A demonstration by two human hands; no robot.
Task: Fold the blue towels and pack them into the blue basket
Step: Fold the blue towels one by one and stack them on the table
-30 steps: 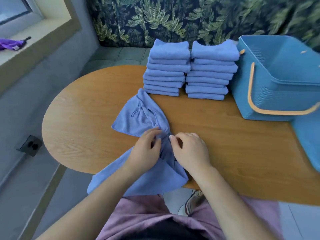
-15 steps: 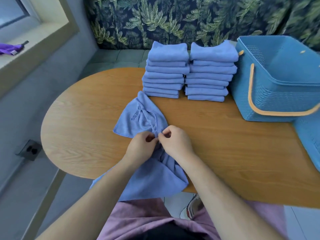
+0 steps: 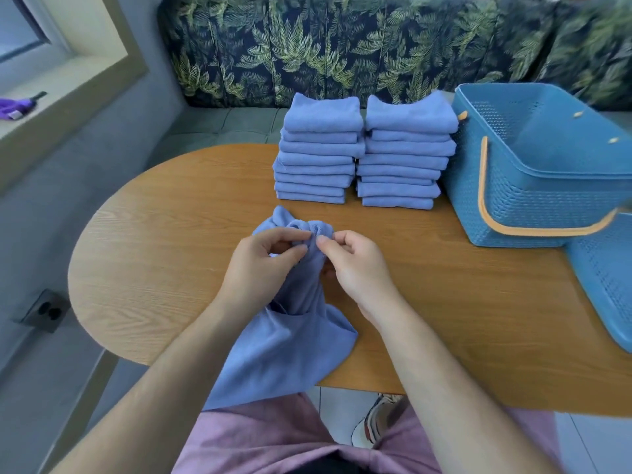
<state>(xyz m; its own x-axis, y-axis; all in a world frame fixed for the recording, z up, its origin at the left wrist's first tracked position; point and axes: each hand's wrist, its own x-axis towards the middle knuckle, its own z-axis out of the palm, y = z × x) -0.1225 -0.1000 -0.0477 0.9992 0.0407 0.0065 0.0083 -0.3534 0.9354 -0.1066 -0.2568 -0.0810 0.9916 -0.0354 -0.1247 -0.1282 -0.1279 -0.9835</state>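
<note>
A loose blue towel (image 3: 287, 350) lies bunched on the wooden table (image 3: 164, 254), its lower part hanging over the near edge onto my lap. My left hand (image 3: 263, 265) and my right hand (image 3: 355, 265) sit close together at the towel's gathered upper edge, each pinching the cloth between thumb and fingers. Two stacks of folded blue towels (image 3: 362, 152) stand side by side at the table's far edge. The blue basket (image 3: 533, 189) with an orange handle stands to their right, and nothing shows inside it.
A blue perforated lid or tray (image 3: 605, 282) lies by the basket at the right edge. A bench with leaf-print cushions (image 3: 342, 49) runs behind the table. A purple item (image 3: 17, 106) lies on the window sill at left. A shoe (image 3: 383, 422) shows under the table.
Both hands have moved away from me along the towel, gathering its spread far part into a tight bunch. The printed corner that lay flat to the left is now drawn in.
</note>
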